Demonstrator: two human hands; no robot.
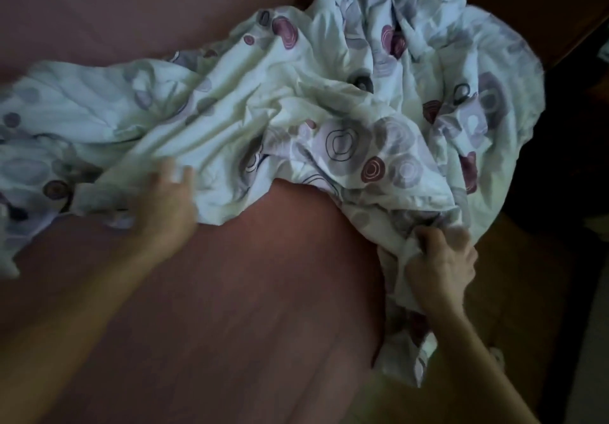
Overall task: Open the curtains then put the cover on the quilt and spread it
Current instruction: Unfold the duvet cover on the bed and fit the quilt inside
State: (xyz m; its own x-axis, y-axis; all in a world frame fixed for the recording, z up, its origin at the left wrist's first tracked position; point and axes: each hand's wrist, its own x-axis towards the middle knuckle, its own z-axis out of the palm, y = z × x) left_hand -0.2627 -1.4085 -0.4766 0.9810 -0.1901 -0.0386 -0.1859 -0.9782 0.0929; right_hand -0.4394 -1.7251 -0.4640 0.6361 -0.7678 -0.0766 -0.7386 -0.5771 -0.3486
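A bunched edge of the patterned cover (329, 94) is gripped by the right hand (440, 268); the left hand (168, 203), blurred, rests loosely open on it atop the bed (214, 292).

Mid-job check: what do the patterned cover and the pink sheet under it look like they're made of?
Patterned quilt cover: thin woven fabric, probably cotton or a blend, matte; it bunches into sharp creases where the right hand grips it. Pink bedsheet: smooth matte cloth, lying flat with only faint wrinkles; the fibre can't be told.
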